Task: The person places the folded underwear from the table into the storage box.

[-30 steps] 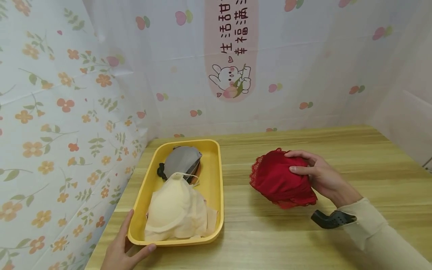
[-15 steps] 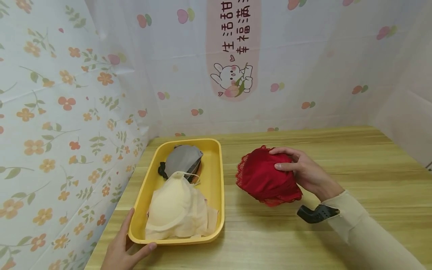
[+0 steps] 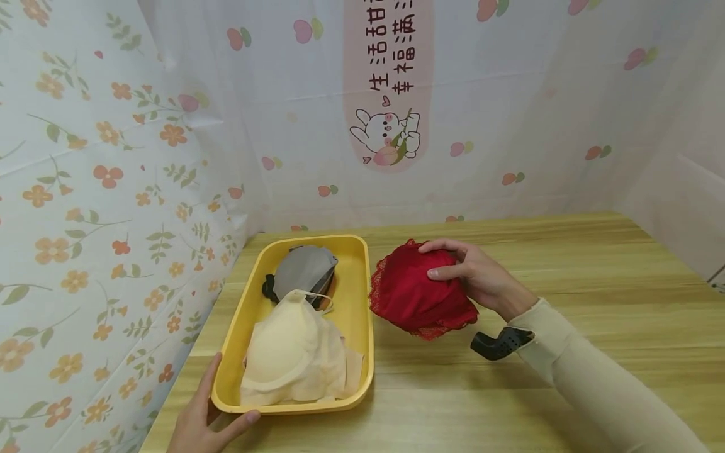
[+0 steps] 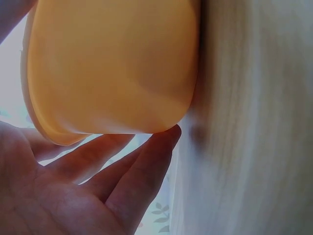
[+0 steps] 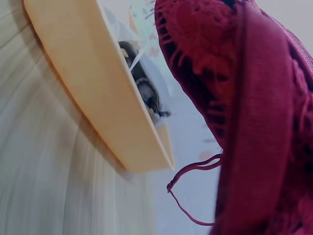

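Note:
A folded red bra [image 3: 416, 289] with lace edging is pinched between the thumb and fingers of my right hand [image 3: 487, 277], held above the table beside the right rim of the yellow bin [image 3: 369, 352]. In the right wrist view a thin loose strap [image 5: 195, 166] hangs from the red bra. My left hand [image 3: 204, 418] lies at the bin's near left corner, straight fingers against the outer side wall and thumb at the front. Inside the bin, a cream bra [image 3: 289, 349] lies at the near end and a grey bra [image 3: 303, 270] at the far end.
The wooden table [image 3: 510, 402] carries the bin on its left part. A floral curtain [image 3: 113, 251] hangs close on the left, and a printed white one [image 3: 498, 126] stands behind the table. A black wrist mount [image 3: 501, 343] sticks out from the right sleeve.
My right hand has moved left with the red bra, bringing it from mid-table to the bin's right rim. The left hand and the bin have stayed in place.

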Available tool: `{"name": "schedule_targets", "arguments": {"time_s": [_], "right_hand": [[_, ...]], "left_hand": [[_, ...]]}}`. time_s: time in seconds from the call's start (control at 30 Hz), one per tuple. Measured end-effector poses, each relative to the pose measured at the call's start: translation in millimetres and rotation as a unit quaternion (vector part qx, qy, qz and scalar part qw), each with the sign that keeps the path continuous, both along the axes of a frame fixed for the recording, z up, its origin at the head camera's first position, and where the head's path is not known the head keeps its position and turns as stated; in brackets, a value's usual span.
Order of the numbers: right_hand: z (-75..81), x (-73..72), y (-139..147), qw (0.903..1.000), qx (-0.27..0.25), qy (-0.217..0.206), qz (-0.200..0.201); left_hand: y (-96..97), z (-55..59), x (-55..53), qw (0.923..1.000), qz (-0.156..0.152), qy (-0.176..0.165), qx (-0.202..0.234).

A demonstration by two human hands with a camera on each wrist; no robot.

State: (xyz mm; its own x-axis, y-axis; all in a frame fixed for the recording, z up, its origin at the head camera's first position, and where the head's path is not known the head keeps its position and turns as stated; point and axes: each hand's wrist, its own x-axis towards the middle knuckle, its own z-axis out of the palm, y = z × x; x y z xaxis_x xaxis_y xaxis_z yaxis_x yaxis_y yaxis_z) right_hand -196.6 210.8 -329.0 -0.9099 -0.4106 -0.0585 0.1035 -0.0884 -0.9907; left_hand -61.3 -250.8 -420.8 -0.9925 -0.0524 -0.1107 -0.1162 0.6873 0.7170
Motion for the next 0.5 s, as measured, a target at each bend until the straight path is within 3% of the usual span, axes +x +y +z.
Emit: {"name": "schedule_targets", "arguments": {"time_s": [0.5], "right_hand": [[7.9, -7.1, -45, 0.9996, -0.019, -0.003, 0.021]], "left_hand": [[0.4, 2.2, 0.0, 1.0, 0.001, -0.008, 0.005]]}}
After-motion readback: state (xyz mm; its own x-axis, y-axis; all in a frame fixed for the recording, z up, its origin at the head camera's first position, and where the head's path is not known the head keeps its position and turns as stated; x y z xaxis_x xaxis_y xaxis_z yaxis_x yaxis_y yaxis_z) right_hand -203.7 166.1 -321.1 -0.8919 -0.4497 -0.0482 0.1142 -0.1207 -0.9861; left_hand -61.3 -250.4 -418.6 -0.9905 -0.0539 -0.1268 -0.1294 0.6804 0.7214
